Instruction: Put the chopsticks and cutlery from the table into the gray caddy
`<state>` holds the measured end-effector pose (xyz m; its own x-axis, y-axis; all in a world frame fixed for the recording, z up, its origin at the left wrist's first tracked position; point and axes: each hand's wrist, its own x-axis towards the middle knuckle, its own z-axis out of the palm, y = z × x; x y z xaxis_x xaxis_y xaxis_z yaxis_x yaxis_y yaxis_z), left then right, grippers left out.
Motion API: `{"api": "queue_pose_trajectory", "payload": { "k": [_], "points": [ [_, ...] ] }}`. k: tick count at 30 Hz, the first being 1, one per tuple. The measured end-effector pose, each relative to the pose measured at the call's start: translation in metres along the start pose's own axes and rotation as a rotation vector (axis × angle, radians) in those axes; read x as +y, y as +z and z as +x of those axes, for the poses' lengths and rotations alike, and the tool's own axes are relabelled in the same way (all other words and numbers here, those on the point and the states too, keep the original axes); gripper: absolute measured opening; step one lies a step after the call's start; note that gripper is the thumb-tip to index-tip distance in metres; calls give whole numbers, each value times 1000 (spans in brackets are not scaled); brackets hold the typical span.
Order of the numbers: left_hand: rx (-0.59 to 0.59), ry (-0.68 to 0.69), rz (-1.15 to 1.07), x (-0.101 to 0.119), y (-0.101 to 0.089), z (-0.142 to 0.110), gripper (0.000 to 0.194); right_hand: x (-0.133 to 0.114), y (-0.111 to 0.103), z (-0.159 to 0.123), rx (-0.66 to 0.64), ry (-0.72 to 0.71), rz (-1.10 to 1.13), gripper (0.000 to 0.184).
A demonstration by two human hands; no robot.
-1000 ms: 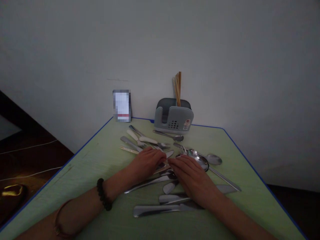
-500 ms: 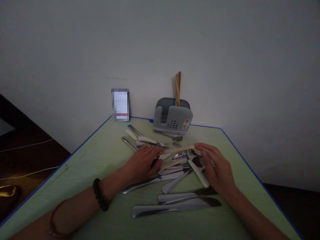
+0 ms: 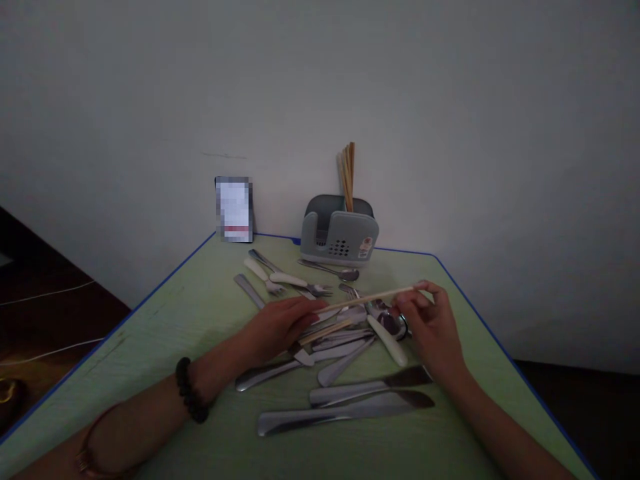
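Gray caddy [image 3: 340, 235] holds standing chopsticks [image 3: 349, 175]; 2 hands [image 3: 441, 337] grip at least 1 pale chopstick [image 3: 370, 297].

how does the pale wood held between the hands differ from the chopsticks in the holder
The held wood lies slanted between the left hand and right hand; the chopsticks stand nearly upright in the grey holder. The held wood looks pale throughout; some chopsticks are browner. Both are slender, straight and wooden.

Wears black, round-beaded bracelet [image 3: 186, 388] at left wrist [image 3: 215, 375]; carries thin, reddish-brown band [image 3: 90, 432] with small coiled detail [image 3: 83, 460] higher on left forearm [image 3: 150, 417]. Shows right forearm [image 3: 500, 430] bare.
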<state>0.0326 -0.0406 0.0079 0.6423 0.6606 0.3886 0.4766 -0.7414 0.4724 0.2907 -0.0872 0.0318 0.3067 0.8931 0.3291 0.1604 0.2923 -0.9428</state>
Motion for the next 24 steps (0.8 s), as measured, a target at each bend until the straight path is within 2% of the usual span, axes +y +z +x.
{"api": "queue_pose_trajectory", "payload": {
  "k": [5, 9, 11, 14, 18, 21, 24],
  "points": [
    [31, -83, -121, 3, -3, 1, 27, -8, -8, 8, 62, 16, -90, 32],
    [37, -100, -186, 2, -2, 1, 25, -9, -10, 6, -86, 30, -220, 29],
    [94, -141, -226, 2, -1, 0, 24, -7, -10, 5, -95, 47, -234, 30],
    [206, -203, -281, 3, -2, 1, 23, 0, -11, 5, -19, 82, -166, 32],
    [271, -279, -421, 3, -3, 2, 23, 8, -13, 6, 33, 117, -143, 32],
    [296, -356, -547, 2, -5, 4, 24, 7, -11, 3, 18, 90, -229, 32],
    [367, -379, -670, 2, -9, 7, 22, 4, -7, -1, -64, -2, -363, 31]
  ]
}}
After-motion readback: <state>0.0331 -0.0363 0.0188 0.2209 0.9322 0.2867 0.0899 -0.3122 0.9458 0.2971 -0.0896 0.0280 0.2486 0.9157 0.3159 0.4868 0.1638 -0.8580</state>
